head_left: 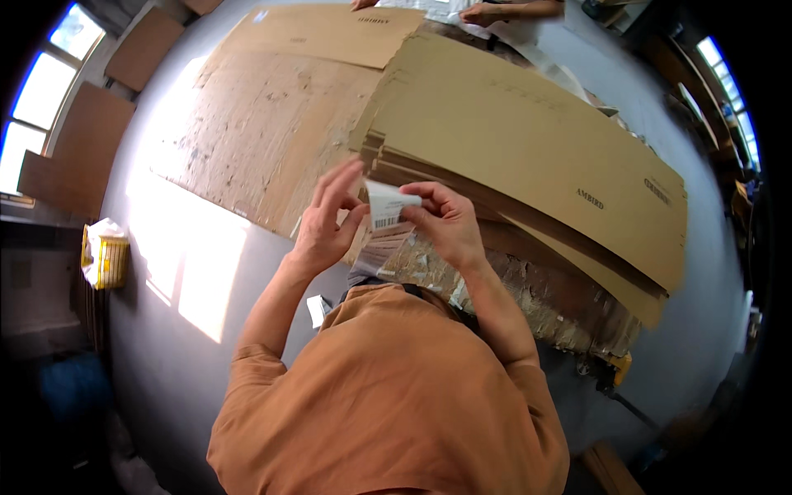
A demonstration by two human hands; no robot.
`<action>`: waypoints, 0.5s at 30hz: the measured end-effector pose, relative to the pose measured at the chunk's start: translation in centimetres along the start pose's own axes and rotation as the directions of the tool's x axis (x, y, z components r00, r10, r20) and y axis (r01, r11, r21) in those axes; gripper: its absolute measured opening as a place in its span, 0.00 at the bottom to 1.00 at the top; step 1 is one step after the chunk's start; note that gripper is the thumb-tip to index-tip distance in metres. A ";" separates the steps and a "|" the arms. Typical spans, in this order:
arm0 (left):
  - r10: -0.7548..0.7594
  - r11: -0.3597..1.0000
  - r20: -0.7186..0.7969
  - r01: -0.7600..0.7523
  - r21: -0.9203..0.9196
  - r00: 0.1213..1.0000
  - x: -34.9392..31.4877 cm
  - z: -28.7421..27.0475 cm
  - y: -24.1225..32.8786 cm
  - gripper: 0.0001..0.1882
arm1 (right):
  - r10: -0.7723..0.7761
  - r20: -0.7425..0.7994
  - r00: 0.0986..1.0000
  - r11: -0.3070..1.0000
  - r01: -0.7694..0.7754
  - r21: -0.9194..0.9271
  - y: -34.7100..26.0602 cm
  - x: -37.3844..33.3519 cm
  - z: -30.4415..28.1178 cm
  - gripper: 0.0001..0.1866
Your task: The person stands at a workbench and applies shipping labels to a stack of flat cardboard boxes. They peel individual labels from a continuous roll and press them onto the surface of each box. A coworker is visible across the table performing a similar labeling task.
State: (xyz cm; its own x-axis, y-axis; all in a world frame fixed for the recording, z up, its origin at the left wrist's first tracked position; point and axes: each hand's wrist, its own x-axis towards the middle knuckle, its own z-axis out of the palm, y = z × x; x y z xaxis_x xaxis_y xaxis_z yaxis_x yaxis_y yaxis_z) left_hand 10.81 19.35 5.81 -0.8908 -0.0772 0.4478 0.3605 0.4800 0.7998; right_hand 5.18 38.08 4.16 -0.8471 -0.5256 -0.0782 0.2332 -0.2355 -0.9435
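My right hand (pixel 450 224) pinches a white barcode label (pixel 385 205) by its right edge, between thumb and fingers. At the label's left edge is my left hand (pixel 328 221), its thumb and index finger drawn together and its other fingers stretched upward. Anything between that thumb and finger is too small to make out. Beneath the label a pale, striped strip (pixel 386 247) hangs in front of my waist. Just beyond my hands lies a stack of flat brown cardboard sheets (pixel 536 136), printed with dark lettering.
The cardboard rests on a worn wooden surface (pixel 272 124); another sheet (pixel 313 31) lies at its far end. Across it, a co-worker's hand (pixel 481 14) shows. A yellow basket (pixel 107 256) with white contents stands left. A small white piece (pixel 317 311) is beside my waist.
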 end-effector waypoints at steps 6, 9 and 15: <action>0.105 0.993 0.368 -0.114 0.002 0.924 5.7 0.9 -1.2 0.14 | -0.055 -0.119 0.991 0.997 0.048 -0.058 -1.4 0.8 -0.4 0.13; 0.113 0.993 0.382 -0.088 -0.081 0.917 7.3 2.8 -3.2 0.12 | -0.113 -0.239 0.964 0.982 0.071 -0.176 -1.2 1.4 -1.2 0.11; 0.040 0.998 0.442 -0.013 -0.065 0.896 10.7 4.4 -6.3 0.11 | -0.517 -0.274 0.811 0.682 0.196 -0.705 -1.1 4.2 -2.9 0.06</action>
State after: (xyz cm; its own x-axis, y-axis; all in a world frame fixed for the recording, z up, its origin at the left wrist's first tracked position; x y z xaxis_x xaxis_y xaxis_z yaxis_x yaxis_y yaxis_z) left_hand -2.18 19.34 3.83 -0.9060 0.3365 0.2567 0.3890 0.4232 0.8182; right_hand -0.02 38.44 3.90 -0.9384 -0.0804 0.3360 -0.3438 0.3126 -0.8855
